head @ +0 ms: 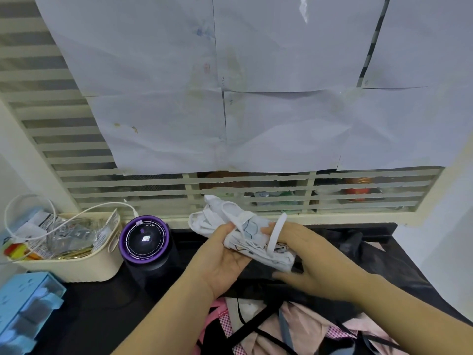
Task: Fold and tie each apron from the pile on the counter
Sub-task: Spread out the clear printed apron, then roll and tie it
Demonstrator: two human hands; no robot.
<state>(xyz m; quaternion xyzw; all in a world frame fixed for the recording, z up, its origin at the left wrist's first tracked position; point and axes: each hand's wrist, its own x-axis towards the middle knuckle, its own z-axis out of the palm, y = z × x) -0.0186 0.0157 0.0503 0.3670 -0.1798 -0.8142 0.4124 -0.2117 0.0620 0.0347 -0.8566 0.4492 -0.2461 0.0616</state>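
A white apron [252, 235], folded into a small bundle with printed line drawings, is held above the black counter [102, 311] near the window. My left hand [221, 260] holds its left end from below, thumb on top. My right hand [304, 254] grips the right end, and a white strap [276, 233] loops over its fingers. More straps are bunched at the bundle's far left. A pile of aprons [281, 329], pink, checked and black, lies at the counter's near edge under my forearms.
A round black device with a purple rim [144, 239] stands left of my hands. A cream basket [76, 265] with packets and a white cable sits further left. A blue drawer box [23, 308] is at the lower left. Paper sheets [256, 98] cover the louvred window behind.
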